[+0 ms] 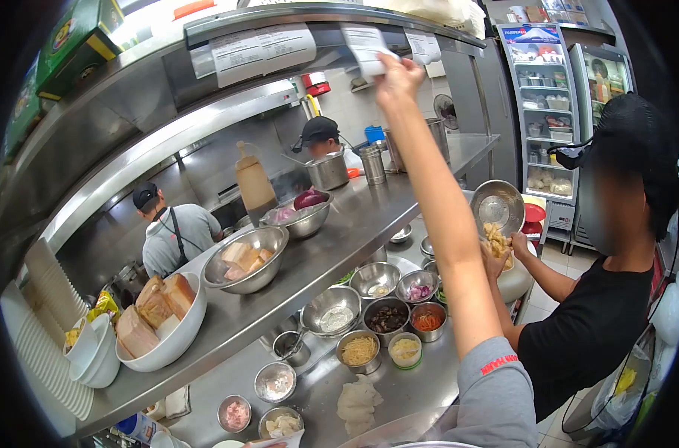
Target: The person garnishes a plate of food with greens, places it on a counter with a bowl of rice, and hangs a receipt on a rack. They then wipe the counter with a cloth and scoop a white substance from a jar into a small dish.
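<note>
My right hand (396, 77) is raised high and grips a white order ticket (366, 48) that hangs from the steel rail (279, 16) over the pass shelf. My arm, in a grey sleeve (496, 388), stretches up from the bottom right. My left hand is not in view. Other paper tickets (259, 51) hang further left on the same rail.
On the steel shelf (354, 231) stand a white bowl of bread (164, 328), steel bowls and a sauce bottle (254, 181). Several small steel bowls of ingredients (388, 316) sit on the lower counter. A person in black (593, 328) at right holds a steel bowl (497, 207). Two cooks work behind.
</note>
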Demonstrator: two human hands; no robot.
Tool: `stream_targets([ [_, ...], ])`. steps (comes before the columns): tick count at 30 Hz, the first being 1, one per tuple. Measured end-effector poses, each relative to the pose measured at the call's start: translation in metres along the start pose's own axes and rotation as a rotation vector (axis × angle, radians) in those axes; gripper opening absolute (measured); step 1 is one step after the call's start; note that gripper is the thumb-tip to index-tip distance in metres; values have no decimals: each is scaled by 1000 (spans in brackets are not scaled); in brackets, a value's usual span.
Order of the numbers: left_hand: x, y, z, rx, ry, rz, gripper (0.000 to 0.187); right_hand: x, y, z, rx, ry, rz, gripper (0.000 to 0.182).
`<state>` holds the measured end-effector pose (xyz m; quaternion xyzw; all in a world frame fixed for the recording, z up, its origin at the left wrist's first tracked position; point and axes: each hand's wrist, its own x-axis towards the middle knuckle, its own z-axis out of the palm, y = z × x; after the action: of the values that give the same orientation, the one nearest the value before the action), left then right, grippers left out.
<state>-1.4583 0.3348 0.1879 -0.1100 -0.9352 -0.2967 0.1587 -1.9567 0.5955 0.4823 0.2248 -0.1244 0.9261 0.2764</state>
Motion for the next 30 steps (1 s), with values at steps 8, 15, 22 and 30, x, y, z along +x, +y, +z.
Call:
stream_targets([
  [8,71,76,-86,487,132,110,45,49,-16,14,2,185,-99,58],
  [15,273,98,-147,212,563,378,49,-40,16,42,-134,20,40,56],
  [22,392,134,-147,-258,577,186,59,-75,1,48,-157,-503,378,27],
  [30,453,136,-85,-205,744,310,34,-58,-38,-8,-148,-351,246,13],
])
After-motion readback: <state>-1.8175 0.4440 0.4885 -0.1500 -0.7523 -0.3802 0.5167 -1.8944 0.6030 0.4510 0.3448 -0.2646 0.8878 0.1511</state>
